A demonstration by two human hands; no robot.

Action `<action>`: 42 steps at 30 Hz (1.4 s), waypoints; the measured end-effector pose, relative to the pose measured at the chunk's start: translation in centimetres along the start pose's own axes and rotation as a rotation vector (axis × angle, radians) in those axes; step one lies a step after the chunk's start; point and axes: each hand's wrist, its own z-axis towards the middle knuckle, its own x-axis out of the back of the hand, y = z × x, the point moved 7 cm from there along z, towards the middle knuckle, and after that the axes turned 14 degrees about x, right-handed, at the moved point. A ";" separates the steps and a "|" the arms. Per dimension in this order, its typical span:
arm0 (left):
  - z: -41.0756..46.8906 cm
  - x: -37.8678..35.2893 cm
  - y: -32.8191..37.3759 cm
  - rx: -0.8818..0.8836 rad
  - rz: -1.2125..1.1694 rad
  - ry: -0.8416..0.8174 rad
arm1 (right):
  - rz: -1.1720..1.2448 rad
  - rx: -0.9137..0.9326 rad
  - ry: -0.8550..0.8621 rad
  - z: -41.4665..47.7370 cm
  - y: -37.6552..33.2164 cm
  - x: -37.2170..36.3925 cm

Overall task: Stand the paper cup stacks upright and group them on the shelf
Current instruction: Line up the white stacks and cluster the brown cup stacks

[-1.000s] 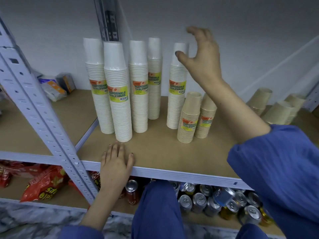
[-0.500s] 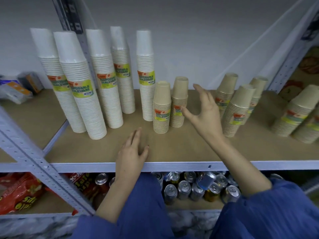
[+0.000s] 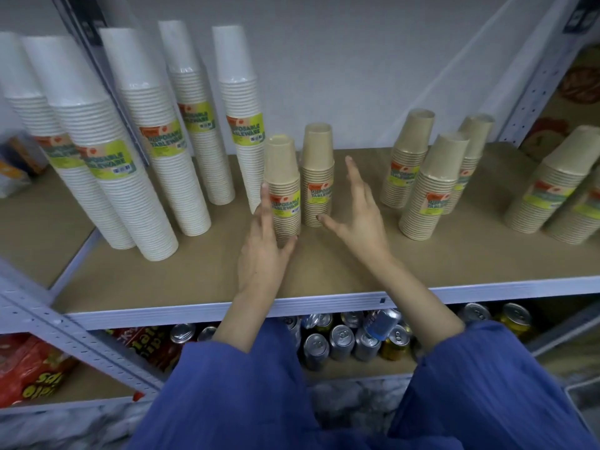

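Note:
Several tall white cup stacks stand upright on the left of the shelf. Two short brown cup stacks stand at the middle, one in front and one behind it. My left hand is open, its fingers against the left side and base of the front brown stack. My right hand is open just right of the pair, thumb near the base of the rear stack, apart from it. Three more brown stacks stand to the right, and others lean at the far right.
A grey upright post crosses the lower left. Drink cans and red snack bags fill the shelf below. Small boxes lie at the far left of the shelf. A white wall backs the shelf.
My left hand has moved from the shelf's front edge up to the front brown stack. My right hand came down from the tall white stack to beside the brown pair. The view shifted right.

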 end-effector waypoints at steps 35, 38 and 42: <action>9.8 -7.8 2.8 -0.051 -0.013 -0.105 | 0.014 -0.104 0.121 4.9 8.3 -1.6; 10.1 -8.0 2.4 -0.054 -0.011 -0.124 | 0.051 -0.133 0.070 5.1 9.5 -2.0; 10.3 -8.2 1.6 -0.068 -0.034 -0.152 | 0.085 -0.169 -0.002 4.8 10.7 -2.7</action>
